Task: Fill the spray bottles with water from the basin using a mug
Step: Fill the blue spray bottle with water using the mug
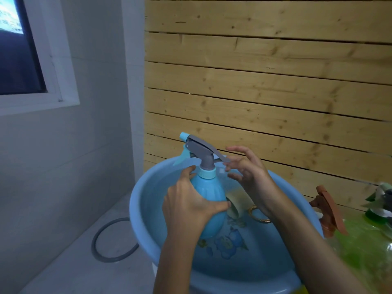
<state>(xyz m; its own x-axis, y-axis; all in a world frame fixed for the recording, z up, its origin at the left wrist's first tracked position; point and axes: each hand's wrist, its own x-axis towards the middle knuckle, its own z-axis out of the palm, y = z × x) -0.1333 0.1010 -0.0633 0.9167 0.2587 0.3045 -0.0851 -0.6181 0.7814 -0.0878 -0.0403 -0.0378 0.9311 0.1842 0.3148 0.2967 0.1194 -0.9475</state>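
Note:
A light-blue spray bottle [209,194] with a grey trigger head [203,148] stands upright over the blue basin [140,209]. My left hand [188,205] grips its round body. My right hand [248,172] hovers just right of the trigger head with fingers spread and holds nothing. A beige mug [237,200] with a gold handle [257,215] lies on its side in the basin's water, partly hidden by the bottle and my right wrist.
An orange-brown spray head [327,209] stands right of the basin on a green surface [364,247], with a green and white sprayer [381,200] further right. A wooden slat wall [265,81] rises behind. A grey hose ring [112,240] lies on the floor to the left.

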